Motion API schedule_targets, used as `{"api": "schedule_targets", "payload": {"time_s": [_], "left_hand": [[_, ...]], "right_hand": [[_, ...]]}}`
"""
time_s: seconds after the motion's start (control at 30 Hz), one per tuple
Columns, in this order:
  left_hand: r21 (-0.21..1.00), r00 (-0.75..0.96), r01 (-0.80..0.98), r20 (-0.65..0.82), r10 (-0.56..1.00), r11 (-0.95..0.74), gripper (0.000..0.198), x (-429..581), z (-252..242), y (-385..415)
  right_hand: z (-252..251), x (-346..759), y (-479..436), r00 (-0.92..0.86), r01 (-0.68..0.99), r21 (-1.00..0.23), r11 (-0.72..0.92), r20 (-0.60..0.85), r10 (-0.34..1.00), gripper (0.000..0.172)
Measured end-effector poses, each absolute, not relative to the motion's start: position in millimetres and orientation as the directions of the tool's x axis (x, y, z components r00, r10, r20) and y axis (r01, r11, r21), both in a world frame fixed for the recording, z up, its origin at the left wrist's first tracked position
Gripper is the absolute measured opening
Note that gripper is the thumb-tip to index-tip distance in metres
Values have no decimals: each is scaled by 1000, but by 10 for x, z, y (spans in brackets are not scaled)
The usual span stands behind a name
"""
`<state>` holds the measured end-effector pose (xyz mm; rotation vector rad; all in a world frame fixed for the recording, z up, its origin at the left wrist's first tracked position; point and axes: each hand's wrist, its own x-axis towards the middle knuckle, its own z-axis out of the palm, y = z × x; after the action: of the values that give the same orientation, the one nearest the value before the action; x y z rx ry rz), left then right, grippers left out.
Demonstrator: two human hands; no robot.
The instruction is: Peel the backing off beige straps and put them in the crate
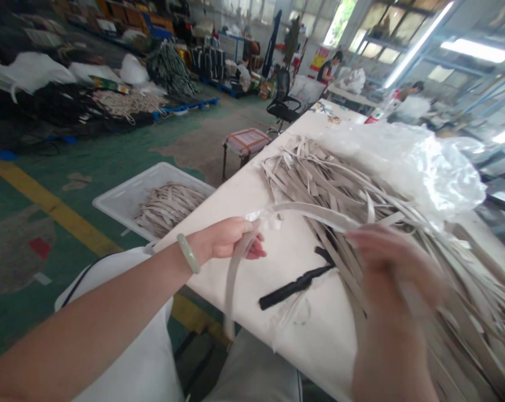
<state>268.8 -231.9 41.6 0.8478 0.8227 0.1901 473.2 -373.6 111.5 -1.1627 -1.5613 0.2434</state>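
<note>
A beige webbing strap (311, 209) arches over the white table between my two hands. My left hand (231, 237), with a pale green bangle on the wrist, pinches it, and one end hangs down past the table's edge. At the pinch there is a small white piece (252, 215), too small to name. My right hand (395, 262) is smeared by motion; its fingertips are closed at the other end of the arch. A large heap of similar straps (319, 173) lies beyond and under my right hand. Between my hands, a black strip (294, 286) rests on the table.
A white plastic bin (114, 198) holding more straps stands on the floor left of the table (236, 195). Clear plastic bags (420, 162) lie behind the heap. Farther off are a stool (246, 139), an office chair (284, 97) and two people at work.
</note>
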Motion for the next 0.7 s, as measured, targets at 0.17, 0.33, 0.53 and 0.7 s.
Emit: {"api": "schedule_targets", "payload": {"time_s": [0.17, 0.33, 0.53, 0.7], "left_hand": [[586, 640, -171, -545, 542, 792, 24, 2811, 570, -2210], [623, 657, -182, -498, 566, 760, 27, 2807, 513, -2209], [968, 525, 212, -228, 820, 134, 52, 2748, 470, -2330], [966, 836, 17, 127, 534, -257, 62, 2645, 683, -2511]], "right_hand": [[757, 4115, -3628, -694, 686, -15, 728, 289, 660, 27], [560, 4043, -3506, -673, 693, 72, 718, 421, 607, 19], [586, 4197, -3578, -27, 666, -538, 517, 675, 738, 18], [663, 4261, -3552, 482, 47, -973, 224, 219, 849, 20]]}}
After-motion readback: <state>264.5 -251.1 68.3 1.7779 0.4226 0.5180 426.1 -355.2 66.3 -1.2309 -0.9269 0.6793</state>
